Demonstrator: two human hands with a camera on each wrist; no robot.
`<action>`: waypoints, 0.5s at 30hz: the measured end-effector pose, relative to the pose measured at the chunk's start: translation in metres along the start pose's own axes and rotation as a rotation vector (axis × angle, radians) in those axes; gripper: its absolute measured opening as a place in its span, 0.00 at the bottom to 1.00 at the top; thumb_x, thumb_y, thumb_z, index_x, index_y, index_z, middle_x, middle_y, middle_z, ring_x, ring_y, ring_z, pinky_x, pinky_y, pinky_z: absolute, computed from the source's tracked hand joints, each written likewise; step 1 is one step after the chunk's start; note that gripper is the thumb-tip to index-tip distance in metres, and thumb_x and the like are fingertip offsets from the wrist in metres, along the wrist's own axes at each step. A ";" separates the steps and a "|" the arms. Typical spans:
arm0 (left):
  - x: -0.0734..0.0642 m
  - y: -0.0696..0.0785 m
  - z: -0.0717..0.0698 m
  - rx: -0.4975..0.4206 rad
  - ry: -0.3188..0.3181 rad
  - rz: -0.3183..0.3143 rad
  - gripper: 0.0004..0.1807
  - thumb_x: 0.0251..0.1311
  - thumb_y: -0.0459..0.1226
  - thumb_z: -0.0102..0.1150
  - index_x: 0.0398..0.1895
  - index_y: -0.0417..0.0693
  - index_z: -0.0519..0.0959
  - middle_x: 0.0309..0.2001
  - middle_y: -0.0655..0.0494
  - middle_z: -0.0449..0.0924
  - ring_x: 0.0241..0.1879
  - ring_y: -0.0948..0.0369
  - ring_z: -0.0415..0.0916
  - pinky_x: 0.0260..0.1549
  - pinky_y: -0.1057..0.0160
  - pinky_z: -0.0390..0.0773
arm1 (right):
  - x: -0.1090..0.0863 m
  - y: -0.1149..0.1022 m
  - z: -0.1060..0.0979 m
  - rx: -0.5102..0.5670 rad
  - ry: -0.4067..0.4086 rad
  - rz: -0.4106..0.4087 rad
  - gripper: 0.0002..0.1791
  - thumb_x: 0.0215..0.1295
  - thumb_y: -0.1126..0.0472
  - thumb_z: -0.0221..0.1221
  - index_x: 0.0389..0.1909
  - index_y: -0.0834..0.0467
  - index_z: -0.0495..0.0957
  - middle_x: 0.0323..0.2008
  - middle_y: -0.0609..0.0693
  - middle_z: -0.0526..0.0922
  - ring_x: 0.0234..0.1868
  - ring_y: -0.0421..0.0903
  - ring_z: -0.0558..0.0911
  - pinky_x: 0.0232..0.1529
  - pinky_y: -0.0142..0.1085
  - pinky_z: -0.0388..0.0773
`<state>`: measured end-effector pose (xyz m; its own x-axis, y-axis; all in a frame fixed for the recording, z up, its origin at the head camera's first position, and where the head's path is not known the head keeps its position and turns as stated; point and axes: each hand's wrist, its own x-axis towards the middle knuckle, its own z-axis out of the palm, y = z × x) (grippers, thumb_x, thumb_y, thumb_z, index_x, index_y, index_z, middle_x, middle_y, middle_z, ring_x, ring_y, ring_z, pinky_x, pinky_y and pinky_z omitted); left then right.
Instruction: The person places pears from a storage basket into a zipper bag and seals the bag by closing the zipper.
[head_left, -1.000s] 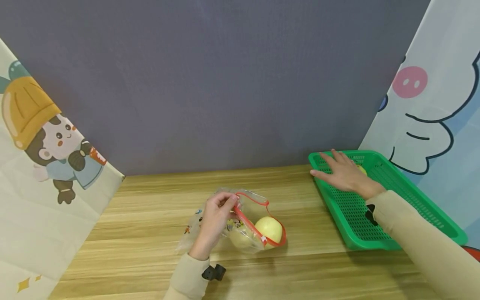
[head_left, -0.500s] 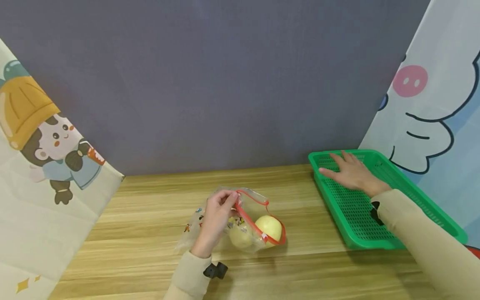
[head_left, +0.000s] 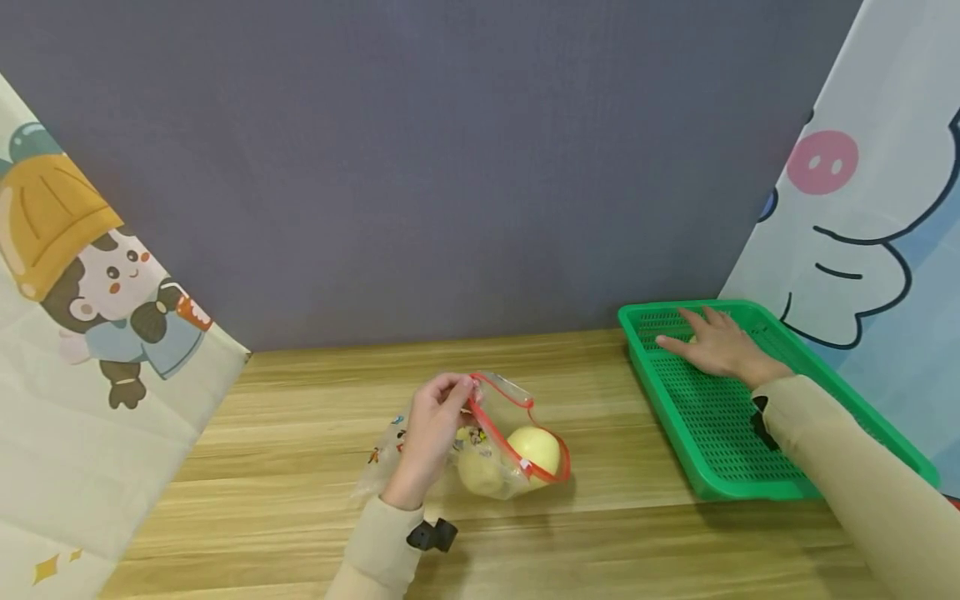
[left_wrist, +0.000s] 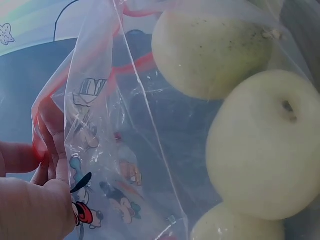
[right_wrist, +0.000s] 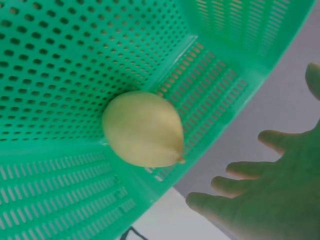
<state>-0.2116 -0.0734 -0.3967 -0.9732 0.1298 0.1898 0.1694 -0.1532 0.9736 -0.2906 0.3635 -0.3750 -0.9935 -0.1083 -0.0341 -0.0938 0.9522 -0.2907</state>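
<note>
My left hand [head_left: 431, 425] pinches the red-edged mouth of a clear zip bag [left_wrist: 125, 125] printed with cartoon figures. Inside the bag are several pale yellow round fruits; one fruit [head_left: 534, 450] shows at the opening, and another fruit [left_wrist: 265, 145] fills the right side of the left wrist view. My right hand [head_left: 716, 346], fingers spread and holding nothing, is over the far end of a green plastic basket [head_left: 678, 442]. A yellowish fruit [right_wrist: 142, 130] with a small pointed nub lies in the basket's corner, mostly covered by that hand in the head view.
The bag and basket stand on a wood-grain table [head_left: 300, 383], the basket at the right. A grey panel [head_left: 450, 167] rises behind. Cartoon-printed sheets flank it, a left sheet [head_left: 60, 417] and a right sheet [head_left: 885, 50].
My right hand has moved to the right, farther over the basket, its fingers still spread. The left hand and the bag's mouth have risen slightly.
</note>
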 end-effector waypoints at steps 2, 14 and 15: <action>-0.002 0.002 -0.002 -0.002 -0.002 -0.001 0.10 0.77 0.32 0.49 0.44 0.33 0.78 0.37 0.38 0.78 0.31 0.57 0.78 0.31 0.60 0.87 | -0.003 0.002 0.002 0.007 -0.007 0.011 0.54 0.75 0.29 0.43 0.78 0.70 0.44 0.72 0.84 0.39 0.70 0.85 0.40 0.65 0.79 0.41; -0.010 0.013 -0.008 -0.032 0.007 -0.005 0.11 0.76 0.32 0.50 0.46 0.29 0.77 0.36 0.46 0.79 0.31 0.58 0.78 0.32 0.61 0.87 | -0.019 0.010 0.015 0.078 -0.064 0.094 0.56 0.74 0.29 0.44 0.78 0.72 0.41 0.71 0.86 0.35 0.68 0.86 0.37 0.61 0.81 0.43; -0.010 0.014 -0.008 -0.034 0.008 -0.002 0.10 0.76 0.31 0.50 0.45 0.30 0.77 0.35 0.47 0.79 0.31 0.58 0.78 0.32 0.61 0.87 | -0.020 0.011 0.016 0.080 -0.063 0.097 0.55 0.74 0.29 0.44 0.78 0.73 0.41 0.71 0.86 0.35 0.68 0.86 0.37 0.61 0.81 0.43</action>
<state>-0.2002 -0.0848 -0.3860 -0.9748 0.1226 0.1866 0.1620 -0.1865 0.9690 -0.2706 0.3717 -0.3928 -0.9914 -0.0370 -0.1252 0.0104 0.9334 -0.3586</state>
